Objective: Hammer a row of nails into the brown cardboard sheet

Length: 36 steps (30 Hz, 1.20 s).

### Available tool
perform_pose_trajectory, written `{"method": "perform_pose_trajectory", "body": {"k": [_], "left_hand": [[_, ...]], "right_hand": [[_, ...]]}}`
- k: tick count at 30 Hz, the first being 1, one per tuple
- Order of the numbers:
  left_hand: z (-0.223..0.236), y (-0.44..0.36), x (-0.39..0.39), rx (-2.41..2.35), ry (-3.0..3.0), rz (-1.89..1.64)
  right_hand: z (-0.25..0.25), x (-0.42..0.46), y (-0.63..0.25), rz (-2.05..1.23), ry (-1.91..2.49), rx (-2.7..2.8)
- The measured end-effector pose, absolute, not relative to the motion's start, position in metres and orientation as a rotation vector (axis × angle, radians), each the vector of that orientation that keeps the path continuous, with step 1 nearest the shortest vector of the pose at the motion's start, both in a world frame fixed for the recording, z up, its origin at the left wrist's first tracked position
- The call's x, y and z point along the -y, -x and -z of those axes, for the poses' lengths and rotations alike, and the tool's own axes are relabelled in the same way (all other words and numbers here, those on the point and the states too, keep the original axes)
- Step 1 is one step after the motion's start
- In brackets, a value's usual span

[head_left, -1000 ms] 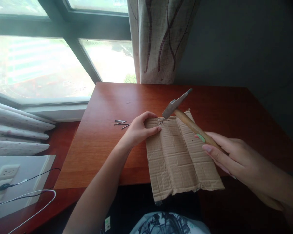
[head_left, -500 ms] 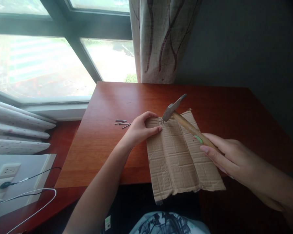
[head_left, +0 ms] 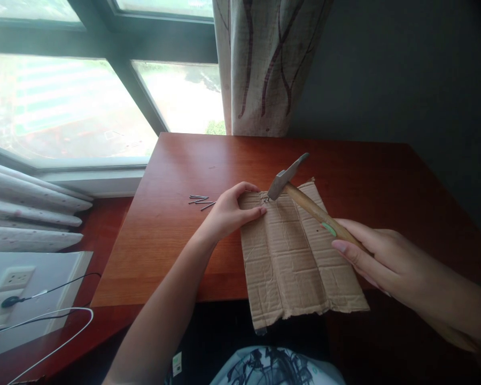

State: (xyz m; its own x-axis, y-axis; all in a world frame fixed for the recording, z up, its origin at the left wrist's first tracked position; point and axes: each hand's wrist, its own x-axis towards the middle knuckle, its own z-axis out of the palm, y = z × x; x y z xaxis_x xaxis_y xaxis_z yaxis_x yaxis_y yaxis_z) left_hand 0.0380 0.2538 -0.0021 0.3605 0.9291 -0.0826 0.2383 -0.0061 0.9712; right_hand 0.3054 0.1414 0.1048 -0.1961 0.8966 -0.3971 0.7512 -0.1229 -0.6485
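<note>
One hammer (head_left: 310, 206) is held over the far left part of one cardboard sheet (head_left: 292, 251); contact between head and sheet cannot be confirmed. The handle's near end is clamped in the right hand (head_left: 379, 256), fingers closed around it. The thumb and forefinger of the left hand (head_left: 234, 208) are parted in a curve at the sheet's far left corner, the thumb laid on its upper face; whether the corner is pinched cannot be told. Head: grey metal, tapered at the far end. Handle: smooth wood, one green patch. Sheet: brown, ridged, creased, ragged along the near edge, which is extended past the reddish wooden table (head_left: 164, 246). Nails (head_left: 199, 202): slender, metallic, at least three, clustered left of the left hand.
</note>
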Motion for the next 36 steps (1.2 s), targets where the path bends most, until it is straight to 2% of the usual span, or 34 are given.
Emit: {"method": "perform_pose_trajectory", "body": {"k": [22, 36], "left_hand": [[0.002, -0.038, -0.253, -1.106, -1.496, -0.773], [0.000, -0.037, -0.252, -1.056, -1.393, -0.841]], "right_hand": [[-0.098, -0.137, -0.309, -1.250, 1.805, 1.896], [-0.063, -0.112, -0.328, -1.294, 1.812, 1.250]]}}
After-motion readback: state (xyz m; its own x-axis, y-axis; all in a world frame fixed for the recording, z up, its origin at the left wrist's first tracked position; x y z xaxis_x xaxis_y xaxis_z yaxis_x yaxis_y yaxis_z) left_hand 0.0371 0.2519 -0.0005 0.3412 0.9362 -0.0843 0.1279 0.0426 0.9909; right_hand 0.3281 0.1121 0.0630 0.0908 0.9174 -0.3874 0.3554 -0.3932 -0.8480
